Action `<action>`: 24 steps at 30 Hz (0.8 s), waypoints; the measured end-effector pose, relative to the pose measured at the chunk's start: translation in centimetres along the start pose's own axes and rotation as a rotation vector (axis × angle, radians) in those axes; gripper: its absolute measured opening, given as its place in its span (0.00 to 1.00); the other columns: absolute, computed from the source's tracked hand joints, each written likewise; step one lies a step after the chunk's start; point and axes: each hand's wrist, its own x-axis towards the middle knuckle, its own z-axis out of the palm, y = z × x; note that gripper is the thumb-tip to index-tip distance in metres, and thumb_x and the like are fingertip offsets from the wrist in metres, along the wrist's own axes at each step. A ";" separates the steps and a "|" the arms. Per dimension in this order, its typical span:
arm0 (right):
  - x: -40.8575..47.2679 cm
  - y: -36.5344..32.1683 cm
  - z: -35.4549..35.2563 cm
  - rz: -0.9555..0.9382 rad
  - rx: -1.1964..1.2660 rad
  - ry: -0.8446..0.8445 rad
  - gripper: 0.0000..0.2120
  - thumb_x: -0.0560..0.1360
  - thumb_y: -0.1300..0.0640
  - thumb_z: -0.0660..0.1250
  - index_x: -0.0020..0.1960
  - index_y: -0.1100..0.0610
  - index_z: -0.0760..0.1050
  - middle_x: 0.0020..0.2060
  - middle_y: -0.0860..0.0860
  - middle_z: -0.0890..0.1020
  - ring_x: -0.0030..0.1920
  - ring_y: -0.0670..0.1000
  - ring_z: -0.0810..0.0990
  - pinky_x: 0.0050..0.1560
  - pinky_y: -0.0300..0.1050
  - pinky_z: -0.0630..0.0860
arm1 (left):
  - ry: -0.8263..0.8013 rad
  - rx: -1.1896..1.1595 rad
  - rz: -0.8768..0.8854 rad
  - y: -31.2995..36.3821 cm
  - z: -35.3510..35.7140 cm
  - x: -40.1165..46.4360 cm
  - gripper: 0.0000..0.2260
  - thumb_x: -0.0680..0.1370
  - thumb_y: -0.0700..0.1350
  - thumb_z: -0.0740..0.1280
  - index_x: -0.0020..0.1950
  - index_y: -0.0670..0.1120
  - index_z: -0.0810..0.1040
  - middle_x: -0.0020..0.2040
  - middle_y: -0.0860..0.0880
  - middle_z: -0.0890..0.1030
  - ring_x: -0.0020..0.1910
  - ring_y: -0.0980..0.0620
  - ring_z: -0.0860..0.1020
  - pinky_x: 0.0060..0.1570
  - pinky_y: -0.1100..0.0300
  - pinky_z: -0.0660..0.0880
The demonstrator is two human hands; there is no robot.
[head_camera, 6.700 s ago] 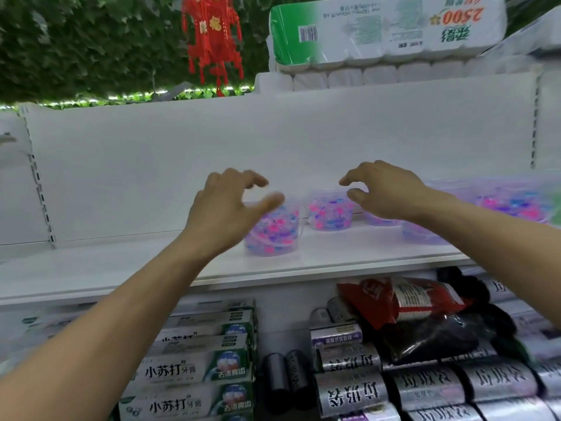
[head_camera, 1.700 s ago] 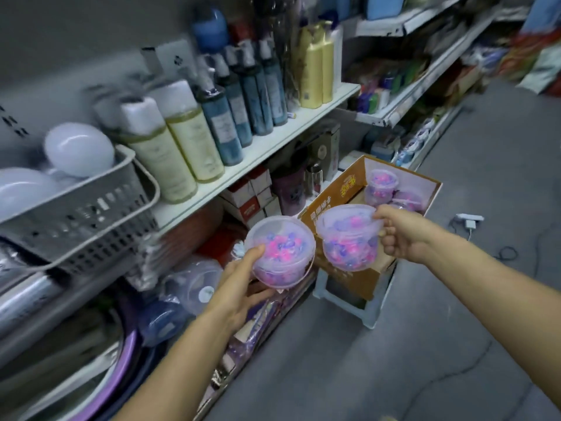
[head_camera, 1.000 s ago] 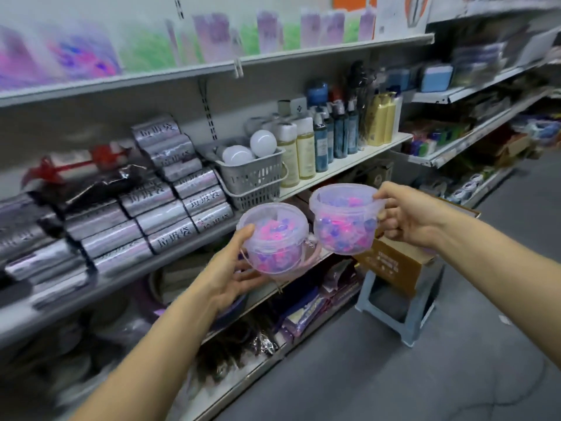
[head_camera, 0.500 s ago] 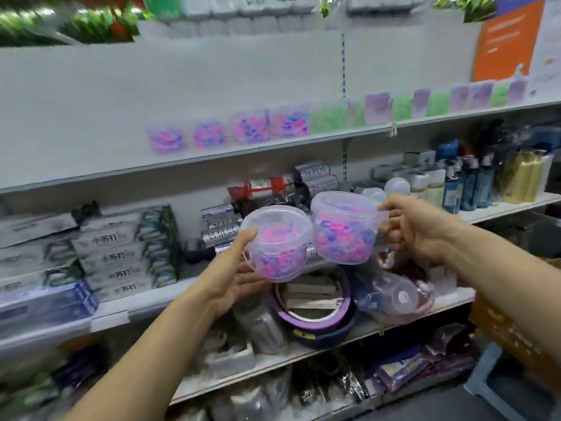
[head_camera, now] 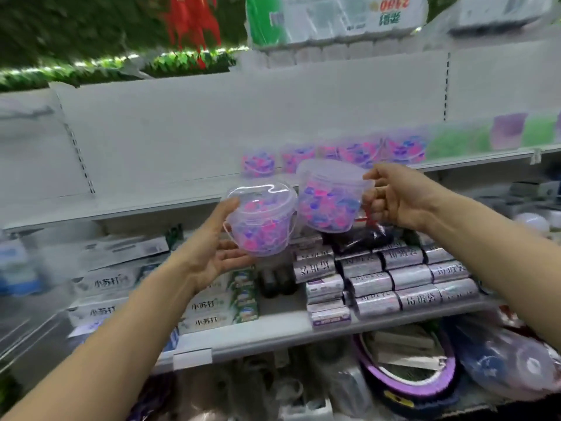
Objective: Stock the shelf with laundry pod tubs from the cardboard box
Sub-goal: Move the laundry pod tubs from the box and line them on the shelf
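Note:
I hold two clear tubs of pink and blue laundry pods in front of the white shelf (head_camera: 145, 205). My left hand (head_camera: 212, 253) cups the left tub (head_camera: 261, 220) from below and the side. My right hand (head_camera: 394, 199) grips the right tub (head_camera: 331, 199) by its side, slightly higher. Several more pod tubs (head_camera: 334, 156) stand in a row at the back of the shelf, right of its middle. The cardboard box is out of view.
Green and purple packs (head_camera: 485, 135) fill the shelf's right end. Toothpaste boxes (head_camera: 182, 305) and silver rolls (head_camera: 394, 281) lie on the shelf below. Tissue packs (head_camera: 334, 16) sit on top. A purple basin (head_camera: 409, 369) is lower right.
The view has swung left and up to face the shelf. Both hands have carried their tubs up closer to the shelf with the row of tubs.

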 end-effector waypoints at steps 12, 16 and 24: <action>14.2 -2.5 18.6 -0.131 -0.090 0.194 0.02 0.75 0.61 0.60 0.46 0.58 0.71 0.33 0.60 0.77 0.19 0.49 0.70 0.23 0.35 0.71 | 0.072 -0.032 0.069 8.6 -15.0 10.0 0.25 0.72 0.62 0.68 0.55 0.43 0.72 0.51 0.36 0.77 0.48 0.42 0.82 0.40 0.50 0.82; 16.9 -2.6 20.4 -0.185 -0.325 0.000 0.12 0.79 0.58 0.59 0.61 0.58 0.70 0.36 0.59 0.80 0.31 0.53 0.78 0.31 0.43 0.77 | 0.101 -0.036 0.076 9.7 -17.9 12.1 0.30 0.71 0.63 0.69 0.61 0.41 0.70 0.55 0.35 0.75 0.51 0.38 0.81 0.40 0.49 0.83; 22.3 -2.3 21.0 -0.818 -1.123 -0.024 0.10 0.75 0.49 0.67 0.53 0.51 0.82 0.52 0.50 0.80 0.56 0.51 0.76 0.58 0.49 0.72 | 0.150 -0.058 0.113 10.4 -20.1 14.8 0.27 0.72 0.61 0.68 0.58 0.41 0.70 0.54 0.35 0.74 0.53 0.37 0.80 0.44 0.48 0.82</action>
